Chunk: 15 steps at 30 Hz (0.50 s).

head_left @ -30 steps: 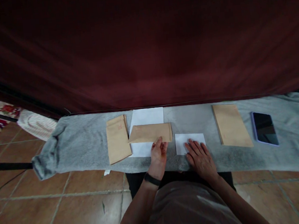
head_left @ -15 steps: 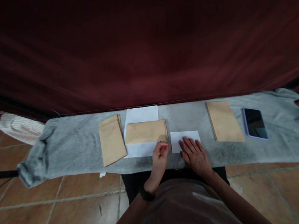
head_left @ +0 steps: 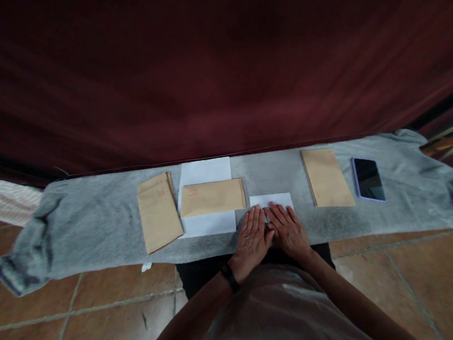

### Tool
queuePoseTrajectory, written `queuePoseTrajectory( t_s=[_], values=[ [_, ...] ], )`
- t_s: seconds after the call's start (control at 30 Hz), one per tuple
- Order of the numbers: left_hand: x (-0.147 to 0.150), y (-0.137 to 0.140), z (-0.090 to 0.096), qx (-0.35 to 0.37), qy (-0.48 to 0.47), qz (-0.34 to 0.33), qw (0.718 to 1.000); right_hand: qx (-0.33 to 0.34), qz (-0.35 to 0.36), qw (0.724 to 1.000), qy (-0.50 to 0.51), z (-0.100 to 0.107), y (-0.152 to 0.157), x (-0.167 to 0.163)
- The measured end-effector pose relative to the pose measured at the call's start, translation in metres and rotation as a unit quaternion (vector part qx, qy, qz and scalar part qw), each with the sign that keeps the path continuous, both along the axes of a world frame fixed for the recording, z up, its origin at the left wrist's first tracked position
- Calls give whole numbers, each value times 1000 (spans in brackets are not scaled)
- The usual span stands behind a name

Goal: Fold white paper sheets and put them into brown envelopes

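Observation:
A small white sheet of paper [head_left: 270, 199], perhaps folded, lies near the front edge of the cloth, its lower part covered by my hands. My left hand [head_left: 252, 237] rests flat with fingers stretched forward, the fingertips on the sheet's left side. Beside it my right hand [head_left: 288, 232] lies flat on the sheet's right side, palm down. The two hands almost meet at the thumbs. Just left of them a brown envelope [head_left: 213, 197] lies crosswise on top of larger white paper [head_left: 208, 225].
A grey cloth [head_left: 95, 225] covers the narrow table. More brown envelopes [head_left: 158, 214] lie at the left, and another brown stack [head_left: 327, 177] at the right. Next to that stack is a phone [head_left: 368, 179] in a purple case. A dark red curtain [head_left: 218, 85] hangs behind.
My left hand has moved right from beside the white sheet and opened from curled fingers to flat on the sheet. My right hand stays on it. The view has shifted slightly.

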<state>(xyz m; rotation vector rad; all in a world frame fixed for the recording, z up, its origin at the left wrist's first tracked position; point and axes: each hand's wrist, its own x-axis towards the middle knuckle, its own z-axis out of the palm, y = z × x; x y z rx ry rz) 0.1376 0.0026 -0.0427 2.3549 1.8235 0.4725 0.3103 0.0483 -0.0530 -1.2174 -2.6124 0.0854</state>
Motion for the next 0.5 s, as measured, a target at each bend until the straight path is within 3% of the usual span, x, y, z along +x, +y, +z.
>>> queuePoseTrajectory(
  t_s=[0.2,0.5],
  values=[
    [14,21,0,-1,3,8,1000,2,-6,1000,-11,2,-1,0],
    [6,28,-3,-13,75,-2,997,17,7,1000,-1,-2,-1,5]
  ],
)
